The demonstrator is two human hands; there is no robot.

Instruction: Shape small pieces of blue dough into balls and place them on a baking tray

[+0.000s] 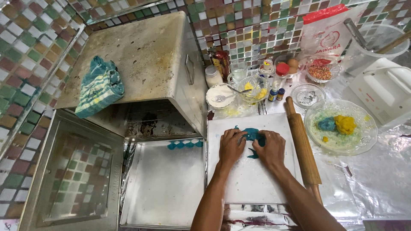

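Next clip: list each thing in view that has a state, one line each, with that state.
left hand: pressing on teal dough
right hand: pressing on teal dough
teal dough: flattened on white board
rolling pin: lying idle beside board
metal oven: door open
baking tray: one row of teal pieces
glass plate: holds yellow and teal dough

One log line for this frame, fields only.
left hand: pressing teal dough | right hand: on same dough | surface: white square board | right of board: wooden rolling pin | metal tray: row of teal pieces
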